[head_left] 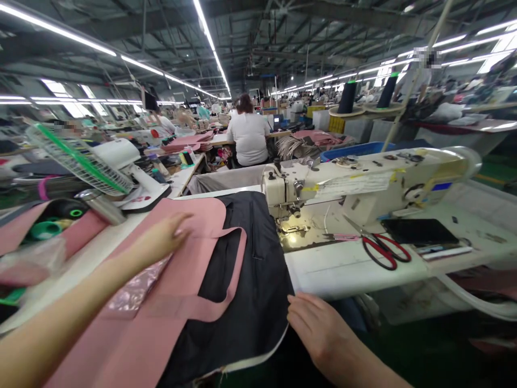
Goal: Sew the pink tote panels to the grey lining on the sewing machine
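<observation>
A pink bag panel [189, 272] with a looped pink strap [238, 269] lies across a black fabric panel [258, 285] on the table's left side. My left hand [172, 231] is over the upper part of the pink panel, its fingers apart and slightly blurred; whether they touch the cloth is unclear. Below that wrist, a shiny pink patterned piece [135, 288] rests on the panel. My right hand [315, 326] pinches the black panel's right edge at the table front, thumb hidden. A pale border runs along the black panel's lower edge.
A sewing machine [347, 178] stands just right of the fabric. Red-handled scissors [385, 250] and a black tablet-like slab [420, 231] lie beside it. At left are a white fan [117, 161] and a metal flask [100, 206]. A person in white [248, 134] sits ahead.
</observation>
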{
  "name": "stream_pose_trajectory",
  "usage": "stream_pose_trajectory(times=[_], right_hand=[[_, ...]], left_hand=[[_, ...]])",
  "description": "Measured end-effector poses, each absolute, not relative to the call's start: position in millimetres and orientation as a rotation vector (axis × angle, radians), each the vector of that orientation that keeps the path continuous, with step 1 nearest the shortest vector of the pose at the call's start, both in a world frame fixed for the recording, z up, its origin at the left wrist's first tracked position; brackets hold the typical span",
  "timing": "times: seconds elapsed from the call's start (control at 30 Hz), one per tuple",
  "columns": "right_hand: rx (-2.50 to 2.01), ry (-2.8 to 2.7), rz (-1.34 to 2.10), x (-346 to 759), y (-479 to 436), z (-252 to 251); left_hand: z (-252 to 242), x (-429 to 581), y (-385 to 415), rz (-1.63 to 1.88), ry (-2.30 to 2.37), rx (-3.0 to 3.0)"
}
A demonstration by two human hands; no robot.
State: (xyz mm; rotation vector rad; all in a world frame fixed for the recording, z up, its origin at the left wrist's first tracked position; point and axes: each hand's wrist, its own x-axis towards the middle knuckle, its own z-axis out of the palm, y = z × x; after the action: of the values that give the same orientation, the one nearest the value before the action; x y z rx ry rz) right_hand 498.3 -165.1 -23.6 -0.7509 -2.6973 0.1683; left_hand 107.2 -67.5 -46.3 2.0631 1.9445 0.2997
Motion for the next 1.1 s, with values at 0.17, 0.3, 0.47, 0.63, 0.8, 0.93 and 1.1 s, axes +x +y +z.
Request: stream_pose_trajectory(times=[0.17, 0.3, 0.47, 0.63, 0.8, 0.93, 1.1], right_hand=[[-0.763, -2.776, 0.136, 500.6, -178.2, -20.3], [-0.757, -2.739, 0.073, 509.4, -187.2, -16.0], [-0.785, -2.659, -0.003, 520.3, -188.3, -5.5], [-0.845, -2.683, 0.067, 530.1, -181.6, 5.4], [-0.814, -2.744, 0.061, 535.3, -183.7, 10.2], [-0.812, -2.712, 0.03, 533.9, -187.2, 10.8], [-0.803, -2.704, 0.071, 530.9, -186.9, 11.4]], left_hand=[[-65.6, 251.1, -40.1, 0.342, 1.306, 2.282], [-78.1, 298.7, -35.6, 0.346, 1.322, 2.314], [-84.5, 305.9, -40.6, 0.374, 1.312, 2.345], [-85.8, 311.0, -39.3, 0.396, 1.368, 2.315], [-88.8, 315.0, -41.7, 0.424, 1.402, 2.297], [-89.1, 314.7, -45.7, 0.431, 1.393, 2.296], [-85.2, 314.6, -45.4, 0.41, 1.374, 2.292]])
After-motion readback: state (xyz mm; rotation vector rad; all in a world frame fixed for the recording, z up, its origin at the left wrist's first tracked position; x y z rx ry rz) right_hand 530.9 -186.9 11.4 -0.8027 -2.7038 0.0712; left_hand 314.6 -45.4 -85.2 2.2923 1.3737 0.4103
